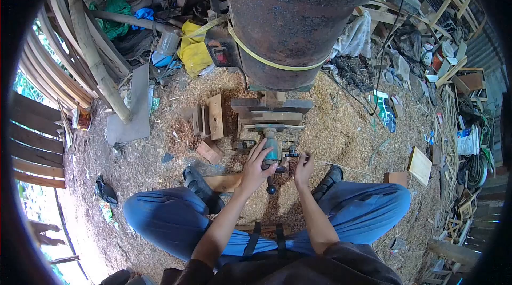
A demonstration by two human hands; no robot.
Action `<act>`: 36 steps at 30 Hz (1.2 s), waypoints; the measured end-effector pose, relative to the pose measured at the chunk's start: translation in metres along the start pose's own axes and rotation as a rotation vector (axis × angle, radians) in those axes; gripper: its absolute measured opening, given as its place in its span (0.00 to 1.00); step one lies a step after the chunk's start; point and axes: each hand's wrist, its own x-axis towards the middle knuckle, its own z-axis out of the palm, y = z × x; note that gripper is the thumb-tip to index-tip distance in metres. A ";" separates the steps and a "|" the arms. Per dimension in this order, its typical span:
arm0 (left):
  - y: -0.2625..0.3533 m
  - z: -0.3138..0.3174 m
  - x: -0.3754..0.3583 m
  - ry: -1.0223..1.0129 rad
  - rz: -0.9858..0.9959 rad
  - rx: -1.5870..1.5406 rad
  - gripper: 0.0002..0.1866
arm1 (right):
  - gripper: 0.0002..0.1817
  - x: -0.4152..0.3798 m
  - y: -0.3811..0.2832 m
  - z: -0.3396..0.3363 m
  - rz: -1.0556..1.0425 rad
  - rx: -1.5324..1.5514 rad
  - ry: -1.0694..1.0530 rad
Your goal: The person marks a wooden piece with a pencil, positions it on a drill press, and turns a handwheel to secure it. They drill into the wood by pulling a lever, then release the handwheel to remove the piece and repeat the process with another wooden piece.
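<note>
Down between our knees, our left hand (257, 165) wraps over the teal tool (271, 151), fingers curled around its body and pressed onto it, so the hold is closed on the tool. Just below that grip a dark handle with a round knob (271, 190) sticks out toward us, clear of our fingers. Our right hand (304, 168) sits just to the right of the grip, fingertips bunched at a small black part (291, 152) on the tool's side; whether they pinch it or only touch it, we cannot tell.

The tool lies on the sawdust floor (341, 130), directly ahead of the grip and touching a stack of wooden blocks (271, 110). Beyond those blocks rises a big rusty drum (290, 18) with a yellow strap (277, 63) around it. Left of the grip stand a few upright wood offcuts (209, 118), and a flat plank (224, 182) lies just beside our left wrist, near our dark left shoe (200, 186). Our right shoe (327, 181) is close on the other side of the grip. Well off to the right a pale board (420, 165) leans among the scrap, and far left a grey sheet (130, 114) rests against a thick pole (93, 50).
</note>
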 end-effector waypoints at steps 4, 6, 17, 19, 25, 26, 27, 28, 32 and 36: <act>0.003 -0.001 0.000 0.001 -0.003 -0.017 0.32 | 0.28 -0.008 -0.046 -0.022 -0.110 -0.275 -0.179; 0.003 -0.002 0.000 -0.009 -0.011 -0.002 0.32 | 0.32 0.003 -0.029 -0.018 -0.019 -0.206 -0.333; -0.001 -0.002 0.001 -0.005 -0.005 -0.001 0.34 | 0.38 -0.006 -0.034 -0.014 0.095 -0.147 -0.439; 0.000 0.000 -0.001 -0.007 -0.007 -0.009 0.34 | 0.42 0.008 0.018 0.003 0.290 0.235 -0.475; 0.000 -0.001 -0.001 -0.003 -0.001 -0.013 0.35 | 0.36 -0.019 -0.056 -0.016 -0.331 -0.271 -0.054; 0.000 0.000 -0.001 0.001 0.009 -0.003 0.35 | 0.35 -0.012 -0.049 -0.018 -0.192 -0.253 -0.145; -0.001 -0.001 0.000 0.003 0.020 0.009 0.35 | 0.34 -0.004 -0.039 -0.017 -0.052 -0.230 -0.233; -0.001 -0.002 0.001 0.004 0.022 0.013 0.35 | 0.34 0.009 -0.017 -0.014 -0.053 -0.226 -0.234; -0.002 0.001 -0.001 0.001 0.003 0.001 0.35 | 0.32 0.008 -0.020 -0.024 -0.065 -0.085 -0.202; -0.001 0.001 0.000 0.010 0.005 -0.016 0.35 | 0.30 -0.007 -0.047 -0.018 -0.158 -0.323 -0.230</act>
